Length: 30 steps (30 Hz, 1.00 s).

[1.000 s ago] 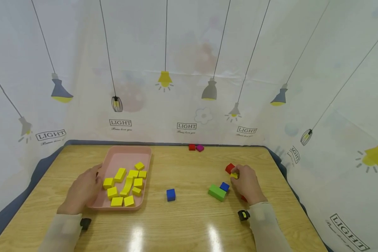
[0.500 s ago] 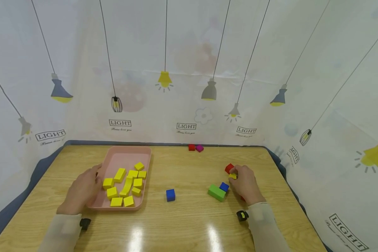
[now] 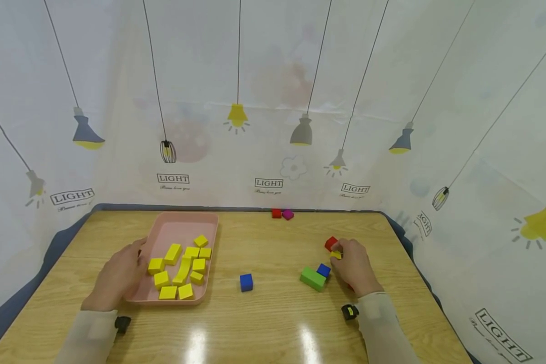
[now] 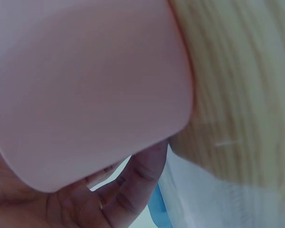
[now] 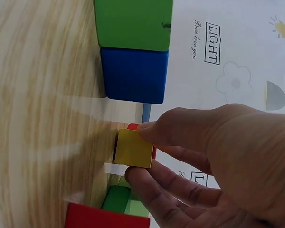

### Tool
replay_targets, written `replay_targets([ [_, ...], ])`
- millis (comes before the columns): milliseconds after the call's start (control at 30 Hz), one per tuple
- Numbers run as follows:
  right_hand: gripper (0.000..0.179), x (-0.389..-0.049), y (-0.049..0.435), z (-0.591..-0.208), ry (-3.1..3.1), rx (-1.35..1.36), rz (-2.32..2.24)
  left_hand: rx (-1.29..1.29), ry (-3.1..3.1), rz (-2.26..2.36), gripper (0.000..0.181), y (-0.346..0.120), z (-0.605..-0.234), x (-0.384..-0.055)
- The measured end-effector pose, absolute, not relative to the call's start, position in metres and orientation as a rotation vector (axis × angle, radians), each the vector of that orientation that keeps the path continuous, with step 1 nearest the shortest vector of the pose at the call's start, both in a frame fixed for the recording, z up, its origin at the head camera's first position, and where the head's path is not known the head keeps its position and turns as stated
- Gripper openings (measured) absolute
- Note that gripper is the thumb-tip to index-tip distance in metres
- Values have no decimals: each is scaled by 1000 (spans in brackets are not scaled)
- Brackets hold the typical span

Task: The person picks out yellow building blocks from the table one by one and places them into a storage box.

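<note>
My left hand holds the left side of a pink tray, with the thumb at its rim. In the left wrist view, bent fingers press behind the tray's wall; the thumb is not visible there. Several yellow blocks lie inside the tray. On the table's right side, my right hand pinches a small yellow block between thumb and fingers, low over or on the wood. Just beyond it sits a red block. Another red block is mostly covered by this hand in the head view.
A green block touches a blue block left of my right hand. One more blue block stands alone mid-table. At the back edge are a red block and a magenta block. A printed cloth rises behind the table.
</note>
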State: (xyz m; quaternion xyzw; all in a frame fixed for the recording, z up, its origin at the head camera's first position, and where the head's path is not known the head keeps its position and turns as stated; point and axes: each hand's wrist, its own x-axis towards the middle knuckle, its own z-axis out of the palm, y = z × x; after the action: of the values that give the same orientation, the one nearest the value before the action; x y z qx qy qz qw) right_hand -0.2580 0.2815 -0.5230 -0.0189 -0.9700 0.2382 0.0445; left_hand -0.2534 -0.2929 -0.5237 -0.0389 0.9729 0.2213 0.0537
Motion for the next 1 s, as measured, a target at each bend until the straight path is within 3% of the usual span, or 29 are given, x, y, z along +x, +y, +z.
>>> replay_targets([
  [1000, 25, -250, 258, -507, -2906, 25, 732, -119, 2947, 667, 71, -293, -523, -255],
])
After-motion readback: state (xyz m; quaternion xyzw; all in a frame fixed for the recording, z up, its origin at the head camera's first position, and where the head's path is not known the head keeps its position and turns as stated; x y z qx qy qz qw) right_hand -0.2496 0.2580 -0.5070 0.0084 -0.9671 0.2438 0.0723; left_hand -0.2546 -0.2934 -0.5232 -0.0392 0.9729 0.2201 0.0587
